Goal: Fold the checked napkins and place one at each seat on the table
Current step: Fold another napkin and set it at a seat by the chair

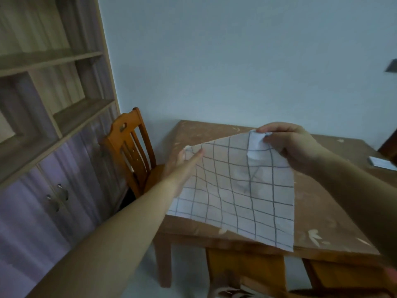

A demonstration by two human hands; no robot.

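Both left hand and right hand pinch napkin

No text, label, brand or number can be read; the white cloth napkin with thin dark grid lines carries only its checks, the brown wooden table only pale scuffs

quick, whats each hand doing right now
left hand: pinches the left corner of the checked napkin
right hand: pinches the top corner of the same napkin
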